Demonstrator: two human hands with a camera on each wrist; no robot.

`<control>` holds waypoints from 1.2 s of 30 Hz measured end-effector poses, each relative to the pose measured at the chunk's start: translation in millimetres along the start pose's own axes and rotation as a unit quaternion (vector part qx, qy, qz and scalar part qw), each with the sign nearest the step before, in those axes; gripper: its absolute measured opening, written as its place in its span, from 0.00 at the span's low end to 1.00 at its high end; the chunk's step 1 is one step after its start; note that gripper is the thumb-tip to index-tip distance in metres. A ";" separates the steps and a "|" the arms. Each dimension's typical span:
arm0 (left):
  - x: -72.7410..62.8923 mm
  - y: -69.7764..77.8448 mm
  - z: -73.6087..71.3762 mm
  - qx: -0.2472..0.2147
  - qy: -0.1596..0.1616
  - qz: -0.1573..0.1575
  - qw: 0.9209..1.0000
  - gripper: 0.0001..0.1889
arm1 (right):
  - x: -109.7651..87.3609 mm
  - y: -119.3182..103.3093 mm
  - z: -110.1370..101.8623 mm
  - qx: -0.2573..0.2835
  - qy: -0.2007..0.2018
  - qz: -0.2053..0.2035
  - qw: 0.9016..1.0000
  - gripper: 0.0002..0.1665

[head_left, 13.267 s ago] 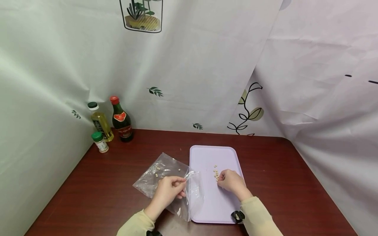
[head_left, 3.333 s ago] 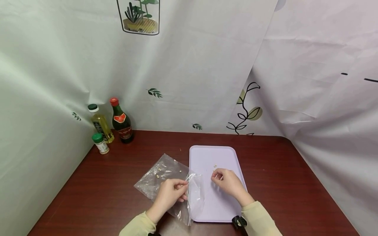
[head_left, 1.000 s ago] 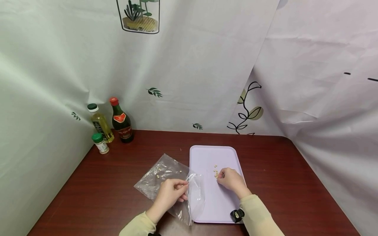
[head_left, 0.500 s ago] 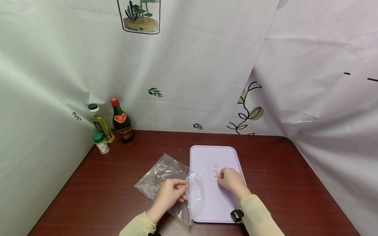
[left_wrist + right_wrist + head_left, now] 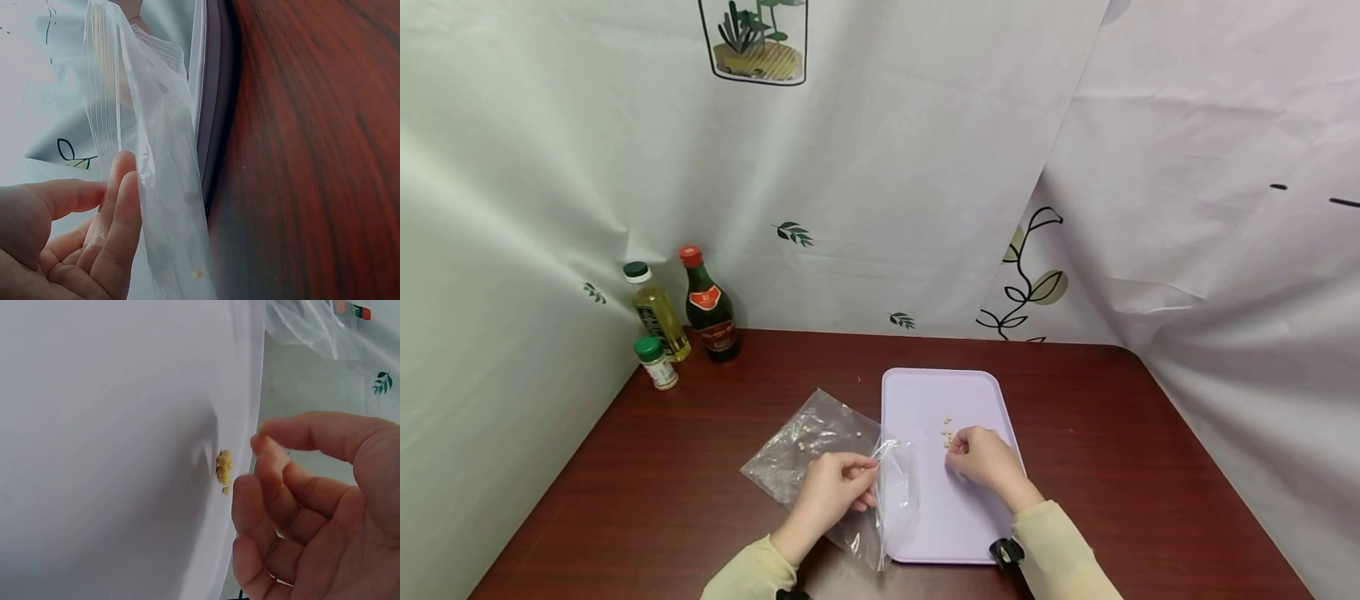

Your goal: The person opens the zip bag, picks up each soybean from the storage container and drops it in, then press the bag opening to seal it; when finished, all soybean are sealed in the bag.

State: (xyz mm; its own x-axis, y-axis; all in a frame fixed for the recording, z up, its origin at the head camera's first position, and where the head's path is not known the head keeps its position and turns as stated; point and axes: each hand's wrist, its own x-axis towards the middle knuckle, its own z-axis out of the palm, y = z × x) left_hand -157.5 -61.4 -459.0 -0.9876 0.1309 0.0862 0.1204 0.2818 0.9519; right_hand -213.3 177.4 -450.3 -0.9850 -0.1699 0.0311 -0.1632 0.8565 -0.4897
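My left hand (image 5: 838, 483) pinches the mouth of a clear zip bag (image 5: 842, 415) between thumb and fingertips. The bag lies on the table, its mouth overlapping the left side of a lilac tray (image 5: 921, 396). A few soybeans (image 5: 801, 447) show inside the bag. Over the tray, my right hand (image 5: 988, 458) is just in front of a small group of loose soybeans (image 5: 224, 465). In the right wrist view a yellowish soybean (image 5: 262, 431) peeks out between thumb and index fingertip, the other fingers curled. Most of it is hidden by the fingertips.
At the back left of the dark red table (image 5: 1150, 467) stand an oil bottle (image 5: 658, 317), a dark green bottle with a red cap (image 5: 711, 312) and a green-capped jar (image 5: 657, 367). A printed white cloth (image 5: 880, 167) hangs behind the table.
My right hand has shifted slightly left from the soybeans on the tray, where its fingertips were half a second ago. The left hand and the bag have stayed put.
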 end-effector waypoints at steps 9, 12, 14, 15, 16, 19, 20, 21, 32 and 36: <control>0.6 1.8 -0.2 -0.006 0.003 0.005 1.000 0.11 | -7.9 -4.6 -1.3 0.047 -0.002 -0.042 0.998 0.08; 0.9 0.9 0.0 0.000 0.003 0.004 1.000 0.11 | -10.3 -6.4 -0.2 0.054 -0.003 -0.052 0.997 0.07; 1.2 0.4 0.3 0.004 0.001 0.002 1.000 0.11 | -12.2 -8.1 0.6 0.059 -0.005 -0.058 0.997 0.06; 1.4 0.1 0.5 0.007 0.001 0.001 1.000 0.11 | -13.3 -9.0 0.9 0.063 -0.006 -0.062 0.996 0.06; 1.6 -0.1 0.7 0.009 0.000 0.001 1.000 0.11 | -14.3 -10.0 1.2 0.063 -0.005 -0.067 0.996 0.06; 2.2 0.1 0.8 0.012 -0.001 -0.002 1.000 0.11 | -17.2 -13.0 2.0 0.072 -0.006 -0.078 0.994 0.05; 2.4 0.1 0.9 0.012 -0.001 -0.002 1.000 0.11 | -18.1 -14.0 2.1 0.075 -0.007 -0.083 0.994 0.05; 2.5 0.1 0.9 0.012 -0.001 -0.002 1.000 0.11 | -19.2 -15.3 1.8 0.080 -0.007 -0.088 0.993 0.05; 2.0 1.1 1.1 0.014 -0.002 -0.002 1.000 0.11 | -27.8 -27.4 3.3 0.094 -0.023 -0.140 0.985 0.06; 1.7 0.6 1.3 0.010 -0.003 0.003 1.000 0.11 | -27.6 -30.7 5.0 0.096 -0.030 -0.156 0.983 0.06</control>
State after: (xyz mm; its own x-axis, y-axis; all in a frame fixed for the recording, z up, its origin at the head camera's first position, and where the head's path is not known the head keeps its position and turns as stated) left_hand -159.0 -59.8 -458.7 -0.9863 0.1387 0.0896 0.1281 0.3002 0.9452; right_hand -180.8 153.4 -440.4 -0.8829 -0.4425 0.1570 -0.4369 0.6519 -0.6198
